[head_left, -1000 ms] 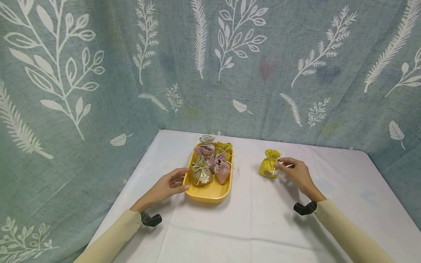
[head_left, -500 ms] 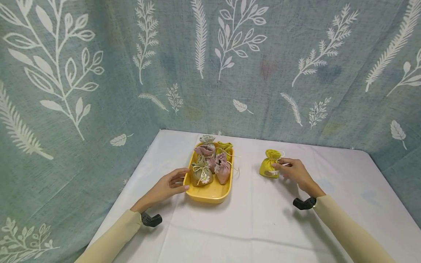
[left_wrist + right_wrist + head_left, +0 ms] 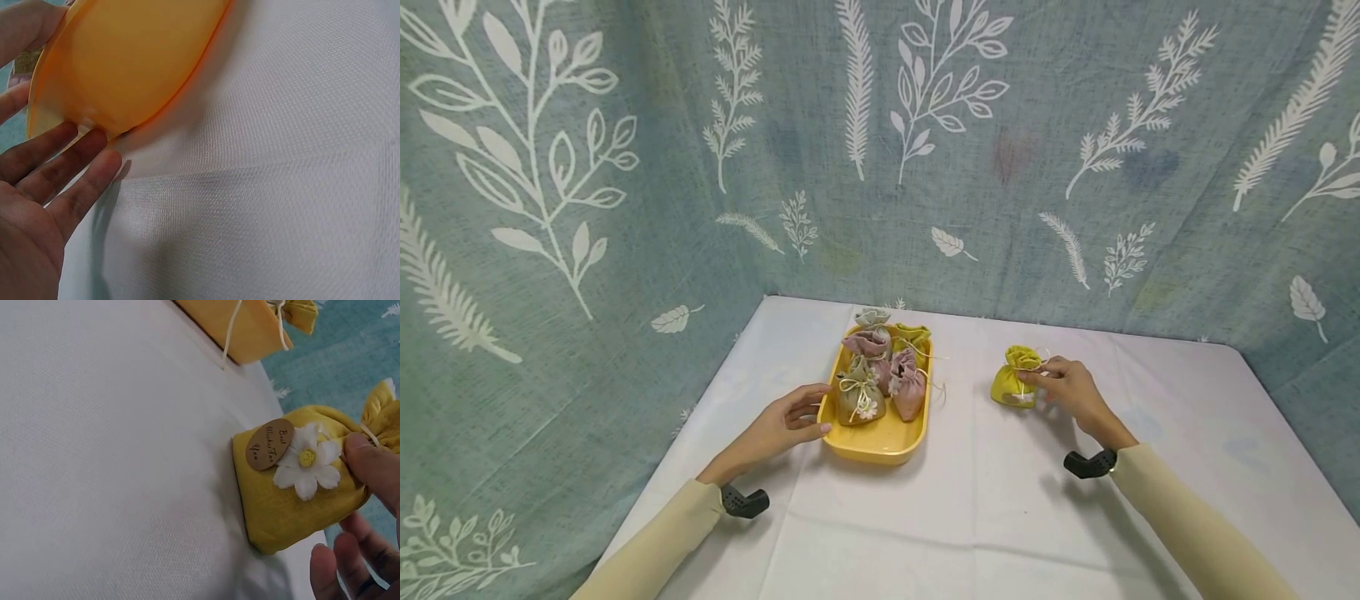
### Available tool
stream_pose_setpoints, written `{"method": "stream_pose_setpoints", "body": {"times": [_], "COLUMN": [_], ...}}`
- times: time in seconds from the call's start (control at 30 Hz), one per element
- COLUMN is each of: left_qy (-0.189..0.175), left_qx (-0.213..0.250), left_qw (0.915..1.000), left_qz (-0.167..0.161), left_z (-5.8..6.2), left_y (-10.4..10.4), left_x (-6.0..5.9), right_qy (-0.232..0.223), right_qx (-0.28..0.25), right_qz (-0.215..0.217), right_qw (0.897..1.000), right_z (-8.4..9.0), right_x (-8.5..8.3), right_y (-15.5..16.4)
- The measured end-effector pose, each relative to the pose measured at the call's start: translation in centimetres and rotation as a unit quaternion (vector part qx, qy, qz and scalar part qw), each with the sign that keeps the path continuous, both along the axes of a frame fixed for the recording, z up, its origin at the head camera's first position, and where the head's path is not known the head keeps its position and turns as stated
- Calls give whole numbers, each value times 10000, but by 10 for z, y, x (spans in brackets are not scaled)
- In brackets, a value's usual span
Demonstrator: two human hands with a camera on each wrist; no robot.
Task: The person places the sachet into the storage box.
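Observation:
My left hand [image 3: 795, 417] rests at the left side of a yellow plastic tray [image 3: 871, 457], thumb and forefinger at its rim. In the left wrist view the other fingers [image 3: 56, 156] lie loosely extended against the tray's outer wall [image 3: 131, 69]. On the right, my right hand [image 3: 1071, 393] pinches a small yellow drawstring pouch [image 3: 1011, 387] just below its tied neck. The right wrist view shows the thumb [image 3: 375, 465] on the pouch's front, beside a white fabric flower [image 3: 307, 459] and a brown oval tag [image 3: 270, 445]. The pouch's base is at the tablecloth.
The tray holds several pouches: an olive one [image 3: 859, 402] in front, a pink one [image 3: 908, 396], a mauve one [image 3: 867, 343], a grey-green one [image 3: 872, 318] and a yellow one [image 3: 912, 335] behind. A patterned curtain [image 3: 955, 208] hangs behind the white-covered table [image 3: 925, 533].
My right wrist has shifted slightly left, and the fingers have moved up toward the yellow pouch's neck. The pouch's top sits slightly lower. My left hand and the tray have stayed put.

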State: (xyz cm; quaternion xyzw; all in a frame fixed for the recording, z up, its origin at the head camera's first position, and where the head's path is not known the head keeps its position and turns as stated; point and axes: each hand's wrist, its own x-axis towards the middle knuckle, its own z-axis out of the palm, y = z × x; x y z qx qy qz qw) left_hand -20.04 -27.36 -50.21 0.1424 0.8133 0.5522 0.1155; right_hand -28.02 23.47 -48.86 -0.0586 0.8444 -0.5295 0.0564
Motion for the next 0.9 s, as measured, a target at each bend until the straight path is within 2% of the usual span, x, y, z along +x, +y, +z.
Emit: {"method": "stream_pose_setpoints", "body": {"times": [0.33, 0.7, 0.9], "left_qy": [-11, 21, 34], "left_qx": [-58, 24, -4], "left_qw": [10000, 10000, 10000], "left_qz": [44, 12, 38], "left_z": [1, 0, 0], "left_y": [0, 0, 1], "left_x": [-1, -1, 0], "right_qy": [304, 291, 370], "right_qx": [130, -22, 120], "right_qz": [-133, 40, 83], "right_qw": [9994, 9996, 9992], "right_z": [1, 19, 24], "right_x": [4, 17, 21], "right_y": [-5, -16, -26]}}
